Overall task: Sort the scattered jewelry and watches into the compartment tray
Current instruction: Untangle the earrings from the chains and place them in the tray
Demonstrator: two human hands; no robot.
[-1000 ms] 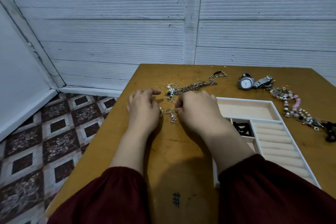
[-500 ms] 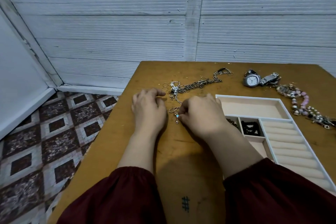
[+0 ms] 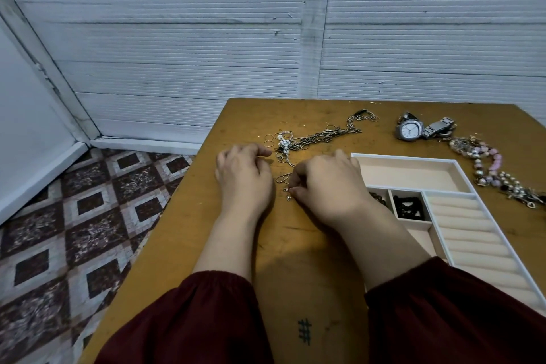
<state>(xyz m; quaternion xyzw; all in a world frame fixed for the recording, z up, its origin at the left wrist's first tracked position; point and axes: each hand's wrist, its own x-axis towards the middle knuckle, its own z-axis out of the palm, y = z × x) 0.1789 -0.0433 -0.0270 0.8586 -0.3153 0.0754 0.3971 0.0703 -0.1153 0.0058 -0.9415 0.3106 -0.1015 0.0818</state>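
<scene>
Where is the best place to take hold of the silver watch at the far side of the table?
Grip the silver watch by its case edges, coming from above: it lies face up, and the folded metal band bunched on its right would likely slip.

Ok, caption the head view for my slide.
Right hand pinches a thin chain beside the compartment tray; watch waits on the table.

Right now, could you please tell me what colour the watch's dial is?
White, set in a silver-coloured case; the watch shows best in the head view, the only one.
</scene>
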